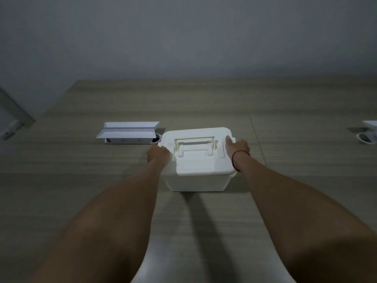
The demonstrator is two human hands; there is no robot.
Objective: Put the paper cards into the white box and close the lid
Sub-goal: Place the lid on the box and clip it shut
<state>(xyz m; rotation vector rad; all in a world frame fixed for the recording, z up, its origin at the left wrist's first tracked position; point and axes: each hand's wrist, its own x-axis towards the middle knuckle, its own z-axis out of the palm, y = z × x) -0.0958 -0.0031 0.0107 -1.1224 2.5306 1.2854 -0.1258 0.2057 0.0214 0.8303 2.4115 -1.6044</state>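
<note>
We are seeing a white box [196,181] of smooth plastic with a faint sheen, its lid [199,154] and handle [194,142] moulded alike. It is sitting on a table [81,180] looking like matt wood-grain laminate. At ten o'clock from the box, a white socket cover [128,130] is showing as smooth plastic. A thin red cord [234,160], looking like thread, is circling one wrist.

Both hands grip a white box [199,160] on a wooden worktop [81,180]: left hand [158,155], right hand [237,147], lid [195,154] on.
</note>
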